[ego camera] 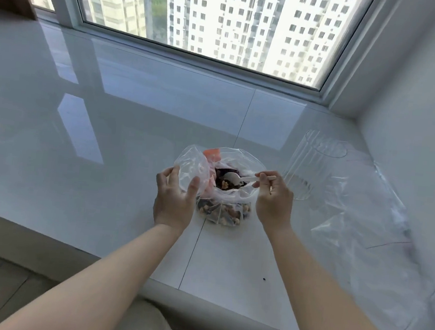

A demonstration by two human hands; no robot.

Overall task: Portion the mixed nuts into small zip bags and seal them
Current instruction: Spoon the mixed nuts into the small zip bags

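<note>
The left hand [174, 200] gripped the big bag's [219, 191] folded-back rim, while the right hand [274, 196] pinched a white spoon [239, 177]. Its long axis ran leftward from those fingers [262, 179], bowl over the mixed nuts [225, 185]. Empty zip bags [364, 219] lay further right on the bench [135, 131], nearer the right hand.

One view only, from a camera on the person's head, wide-angle, looking forward and down across a white sill [108, 134] toward a window [223, 20] at the far side. Both forearms reach in from the near edge, and the left hand [174, 200] and right hand [274, 198] sit near the middle, fairly close to the lens. A wall [427, 104] closes the right side. Straight lines bow toward the edges.
</note>
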